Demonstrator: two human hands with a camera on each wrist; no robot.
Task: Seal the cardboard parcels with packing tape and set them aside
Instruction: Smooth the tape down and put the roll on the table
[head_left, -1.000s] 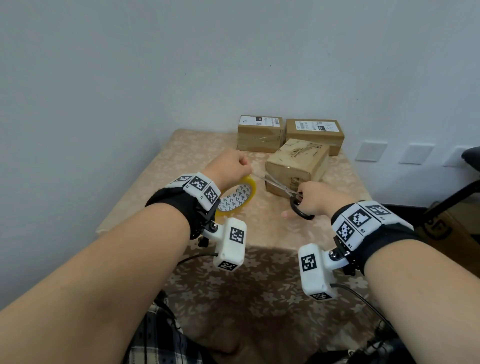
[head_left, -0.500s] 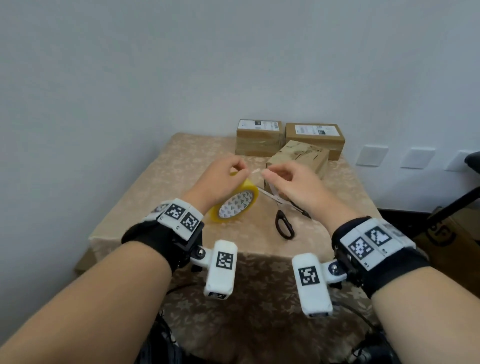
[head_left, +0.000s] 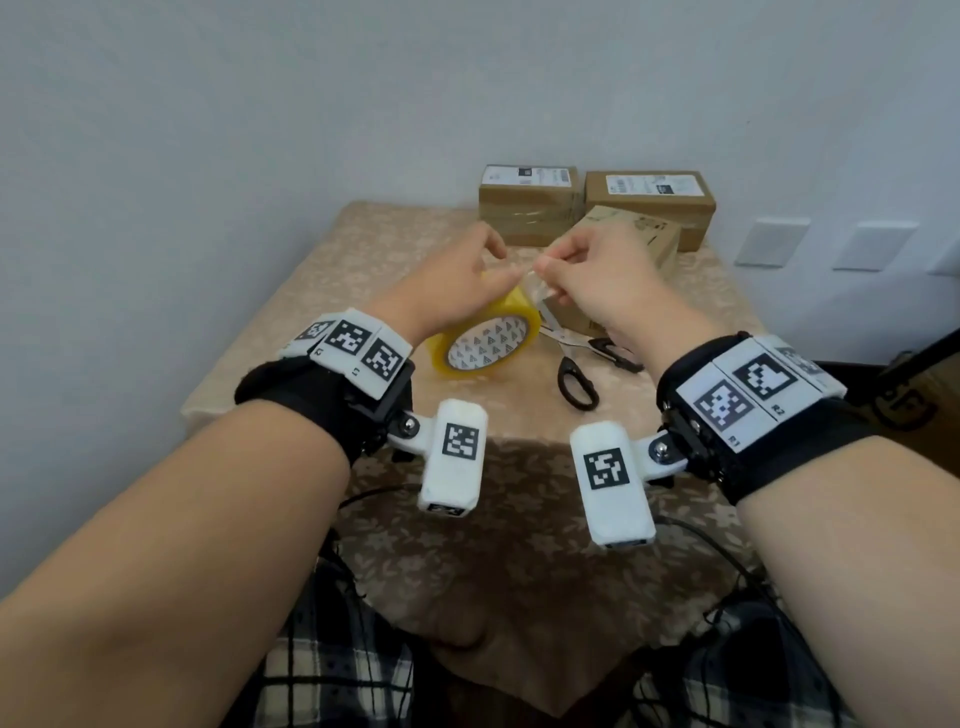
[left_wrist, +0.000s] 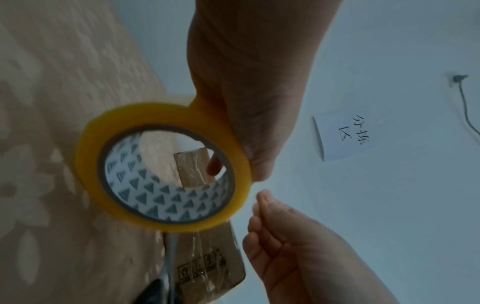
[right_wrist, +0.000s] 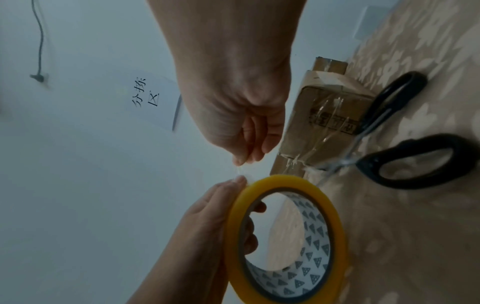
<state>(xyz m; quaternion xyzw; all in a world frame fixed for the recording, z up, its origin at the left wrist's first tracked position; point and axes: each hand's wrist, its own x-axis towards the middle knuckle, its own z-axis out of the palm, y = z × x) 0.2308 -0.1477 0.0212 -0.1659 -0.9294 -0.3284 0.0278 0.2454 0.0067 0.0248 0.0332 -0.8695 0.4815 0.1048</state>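
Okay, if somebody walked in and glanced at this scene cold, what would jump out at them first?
Most likely the yellow tape roll, held up over the middle of the table by the left hand, while the right hand pinches its clear loose end just beside it. Next, the black-handled scissors lying open on the cloth right of the roll. Behind them sit three cardboard parcels against the wall.

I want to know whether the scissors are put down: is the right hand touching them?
Apart. The head view shows the scissors lying on the table, with the right hand raised above them, pinching tape.
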